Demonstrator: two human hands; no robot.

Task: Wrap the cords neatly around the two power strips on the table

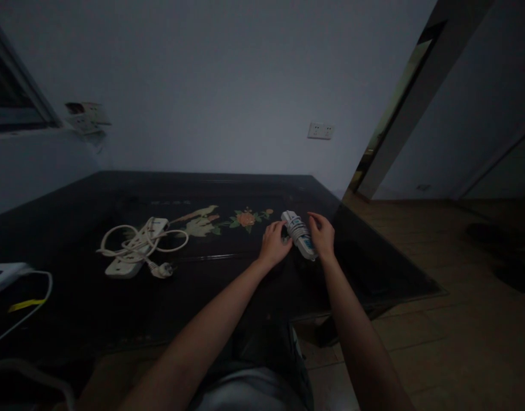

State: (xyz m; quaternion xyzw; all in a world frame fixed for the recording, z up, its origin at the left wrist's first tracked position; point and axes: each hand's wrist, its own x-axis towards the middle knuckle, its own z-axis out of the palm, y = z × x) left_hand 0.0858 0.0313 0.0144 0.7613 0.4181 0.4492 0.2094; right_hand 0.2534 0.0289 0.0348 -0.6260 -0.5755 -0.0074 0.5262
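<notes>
A white power strip (305, 244) lies slantwise on the dark table, its pale cord (298, 228) wound in several turns around its middle. On its left side my left hand (275, 242) has curled fingers and thumb around a small dark-faced end, which looks like the plug (285, 232); dim light blurs the detail. Close to the right side of the strip is my right hand (323, 234), fingers bent loosely and apart, holding nothing that I can see. Further left rests a second white power strip (124, 268) with its cord (176, 249) loosely looped over it and its plug (163, 270) in front.
The dark table (228, 279) bears a bird-and-flower pattern (245, 219) and meets the wall behind. At the far left are a white device (7, 276) with a cable and a yellow tag (26, 305). A wall socket (321, 131) sits above the table's right part.
</notes>
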